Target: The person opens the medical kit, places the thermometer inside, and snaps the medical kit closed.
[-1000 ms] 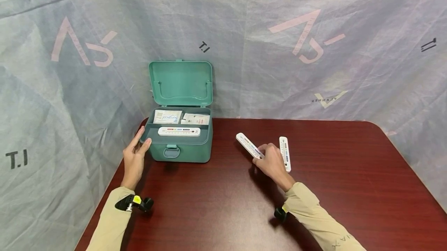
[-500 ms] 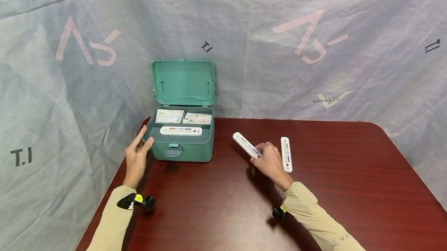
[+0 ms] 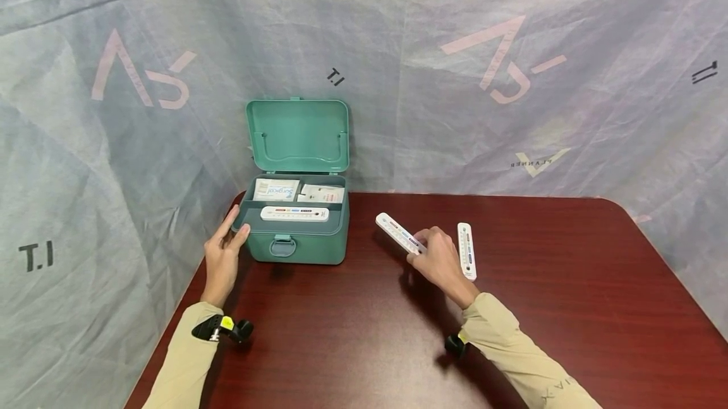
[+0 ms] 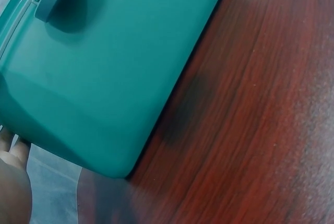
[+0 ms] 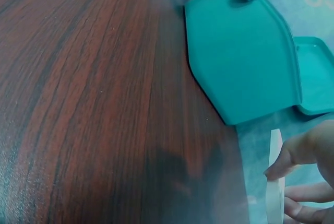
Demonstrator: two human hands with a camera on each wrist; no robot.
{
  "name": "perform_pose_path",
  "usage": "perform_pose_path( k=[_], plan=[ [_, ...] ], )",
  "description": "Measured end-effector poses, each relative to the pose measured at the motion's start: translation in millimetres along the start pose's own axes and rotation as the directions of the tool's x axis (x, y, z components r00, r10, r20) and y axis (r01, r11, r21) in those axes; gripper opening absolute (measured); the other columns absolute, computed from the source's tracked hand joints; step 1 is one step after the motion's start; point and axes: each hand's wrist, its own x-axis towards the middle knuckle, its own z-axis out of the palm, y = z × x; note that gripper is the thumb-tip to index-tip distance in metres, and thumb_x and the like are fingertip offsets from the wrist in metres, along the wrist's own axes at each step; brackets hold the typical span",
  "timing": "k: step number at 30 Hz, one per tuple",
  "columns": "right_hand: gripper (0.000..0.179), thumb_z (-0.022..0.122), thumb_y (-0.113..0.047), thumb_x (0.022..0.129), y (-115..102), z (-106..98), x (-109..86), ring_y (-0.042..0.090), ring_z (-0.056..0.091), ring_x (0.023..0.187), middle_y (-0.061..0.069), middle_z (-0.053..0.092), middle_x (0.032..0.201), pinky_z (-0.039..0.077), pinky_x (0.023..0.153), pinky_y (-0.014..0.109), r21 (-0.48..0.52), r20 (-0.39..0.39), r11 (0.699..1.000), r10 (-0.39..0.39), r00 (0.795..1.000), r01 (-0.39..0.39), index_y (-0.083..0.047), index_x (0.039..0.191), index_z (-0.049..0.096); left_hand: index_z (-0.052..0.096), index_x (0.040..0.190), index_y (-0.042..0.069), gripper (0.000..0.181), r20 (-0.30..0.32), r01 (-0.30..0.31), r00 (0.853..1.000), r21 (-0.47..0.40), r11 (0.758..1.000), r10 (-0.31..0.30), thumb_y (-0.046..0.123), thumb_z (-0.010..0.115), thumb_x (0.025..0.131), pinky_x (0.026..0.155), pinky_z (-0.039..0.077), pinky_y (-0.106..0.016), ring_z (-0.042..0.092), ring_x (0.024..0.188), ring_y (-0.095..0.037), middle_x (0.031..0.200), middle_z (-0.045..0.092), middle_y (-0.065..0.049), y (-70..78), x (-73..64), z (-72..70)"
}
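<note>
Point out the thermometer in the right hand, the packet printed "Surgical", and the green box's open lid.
Held thermometer [image 3: 398,232], head view: its exposed, printed face.
"Surgical" packet [image 3: 276,189], head view: middle of its front.
Open lid [image 3: 298,134], head view: middle of its inner side.

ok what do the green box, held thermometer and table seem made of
Green box: satin moulded plastic, likely, from its rounded corners and soft sheen. Held thermometer: probably smooth white plastic, being stiff and flat. Table: glossy wood or laminate, given streaked grain and glare.

Head view looks down — all 3 share box [image 3: 315,246].
</note>
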Motion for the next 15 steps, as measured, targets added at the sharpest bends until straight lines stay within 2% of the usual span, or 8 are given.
perform_pose_path(
  k=[3, 7, 12, 15],
  plan=[
    [0.033, 0.076, -0.009, 0.06, -1.2, -1.2, 0.7, 0.022, 0.054, 0.072, 0.009, 0.061, 0.084, 0.044, 0.065, 0.034, 0.006, -0.005, 1.0, -0.014, 1.0, 0.014, -0.001, 0.091, 0.071, 0.046, 0.139, 0.003, 0.05, -0.006, -0.007, 1.0, 0.013, 1.0, 0.007, 0.008, 0.062, 0.092, 0.11, 0.026, -0.041, 0.029, 0.138, -0.018, 0.146, 0.04, -0.012, -0.2, -0.2, 0.1],
    [0.033, 0.075, -0.009, 0.059, -3.0, -2.4, 0.9, 0.022, 0.054, 0.072, 0.009, 0.061, 0.085, 0.044, 0.065, 0.034, 0.006, -0.007, 1.0, -0.022, 1.0, 0.022, -0.002, 0.091, 0.071, 0.045, 0.139, -0.001, 0.05, -0.005, -0.021, 1.0, 0.024, 0.999, 0.021, 0.007, 0.061, 0.092, 0.111, 0.025, -0.038, 0.029, 0.138, -0.02, 0.146, 0.039, -0.016, -0.1, -0.6, 0.2],
    [0.031, 0.074, -0.008, 0.06, -4.8, -4.3, 1.3, 0.022, 0.054, 0.072, 0.008, 0.061, 0.086, 0.044, 0.064, 0.034, 0.012, -0.005, 0.999, -0.034, 0.999, 0.034, -0.003, 0.091, 0.071, 0.045, 0.139, -0.001, 0.05, -0.012, -0.029, 1.0, 0.022, 0.999, 0.029, 0.008, 0.062, 0.092, 0.109, 0.028, -0.03, 0.029, 0.138, -0.02, 0.146, 0.039, -0.018, -0.5, -0.2, 0.7],
    [0.031, 0.074, -0.008, 0.06, -5.4, -5.8, 1.6, 0.021, 0.053, 0.071, 0.008, 0.061, 0.085, 0.044, 0.064, 0.034, 0.013, -0.006, 0.999, -0.04, 0.999, 0.04, -0.003, 0.09, 0.071, 0.046, 0.139, 0.0, 0.05, -0.013, -0.025, 1.0, 0.033, 0.999, 0.025, 0.009, 0.062, 0.092, 0.11, 0.027, -0.031, 0.029, 0.138, -0.021, 0.145, 0.039, -0.017, -0.7, 0.5, 1.8]
  ],
)
